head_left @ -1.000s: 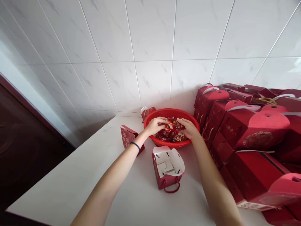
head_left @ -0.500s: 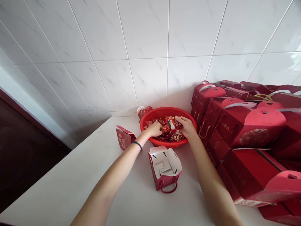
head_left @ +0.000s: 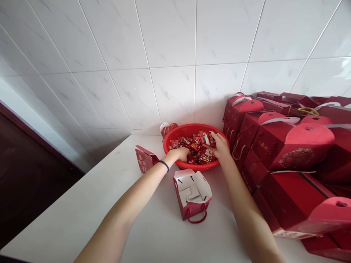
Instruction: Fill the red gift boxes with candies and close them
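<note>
A red plastic basin [head_left: 196, 167] full of small wrapped candy packets [head_left: 206, 157] stands against the wall. My left hand [head_left: 183, 154] reaches into its left side, fingers curled down among the packets; what they hold, if anything, is hidden. At the basin's right side my right hand [head_left: 220, 145] is closed on a red and white candy packet [head_left: 204, 138], raised above the others. In front of the basin sits an open red gift box [head_left: 194, 195] with a white inside and a rope handle; no packets show in it.
Many closed dark red gift boxes [head_left: 274, 146] are stacked along the right. A red printed card or box [head_left: 145, 160] stands left of the basin, and another small red box [head_left: 168, 128] is behind it. The white table [head_left: 109, 204] ends at the left near a dark doorway.
My right hand has drawn the red and white packet to the right and tilted it. My left hand has moved slightly left and lower among the packets.
</note>
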{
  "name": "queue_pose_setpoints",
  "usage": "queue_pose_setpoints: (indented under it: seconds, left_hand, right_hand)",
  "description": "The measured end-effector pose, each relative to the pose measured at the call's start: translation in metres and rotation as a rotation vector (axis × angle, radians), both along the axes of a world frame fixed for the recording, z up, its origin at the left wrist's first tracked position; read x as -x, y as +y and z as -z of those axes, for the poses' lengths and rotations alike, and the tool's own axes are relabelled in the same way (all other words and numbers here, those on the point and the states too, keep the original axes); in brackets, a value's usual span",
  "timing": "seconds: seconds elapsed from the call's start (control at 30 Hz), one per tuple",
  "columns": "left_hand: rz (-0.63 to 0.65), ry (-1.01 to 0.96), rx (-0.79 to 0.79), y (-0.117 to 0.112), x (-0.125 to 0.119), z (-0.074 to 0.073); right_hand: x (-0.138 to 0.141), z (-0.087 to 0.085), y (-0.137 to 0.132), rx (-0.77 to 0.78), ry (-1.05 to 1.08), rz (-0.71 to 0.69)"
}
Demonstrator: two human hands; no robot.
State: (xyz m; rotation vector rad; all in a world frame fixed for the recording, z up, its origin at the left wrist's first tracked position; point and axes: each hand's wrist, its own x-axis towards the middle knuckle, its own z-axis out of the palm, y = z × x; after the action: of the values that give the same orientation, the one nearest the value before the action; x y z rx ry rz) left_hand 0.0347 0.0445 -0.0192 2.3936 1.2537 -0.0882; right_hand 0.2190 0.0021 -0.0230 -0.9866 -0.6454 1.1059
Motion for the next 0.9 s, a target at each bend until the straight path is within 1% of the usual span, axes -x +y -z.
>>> queue_pose_setpoints:
  seconds: [0.1, 0.17, 0.3, 0.4, 0.53, 0.63, 0.77, 0.9]
  left_hand:
    - [-0.002, 0.093, 0.027, -0.003, -0.002, -0.002]
    - [-0.004, 0.111, 0.027, -0.005, -0.003, -0.004]
    - [-0.023, 0.085, 0.027, -0.009, -0.003, -0.007]
    - [-0.046, 0.027, 0.06, -0.01, -0.002, -0.008]
    - [-0.092, -0.158, 0.117, -0.01, 0.0, -0.01]
    - [-0.159, -0.386, 0.146, -0.01, 0.001, -0.01]
    - [-0.264, -0.681, 0.146, -0.006, 0.004, -0.01]
    - [-0.336, -0.841, 0.173, -0.002, 0.006, -0.008]
  right_hand:
    - [0.001, -0.002, -0.001, 0.018, -0.007, 0.004]
    - [0.001, -0.002, -0.002, 0.026, -0.013, 0.011]
    - [0.001, -0.001, -0.001, 0.029, -0.035, 0.021]
    - [0.0, 0.001, 0.0, 0.029, -0.053, 0.025]
    - [-0.001, 0.002, 0.001, 0.029, -0.073, 0.028]
    - [-0.001, 0.001, 0.0, 0.035, -0.066, 0.03]
    - [0.0, -0.002, -0.002, 0.044, -0.041, 0.032]
    - [0.001, -0.006, -0.004, 0.048, -0.015, 0.038]
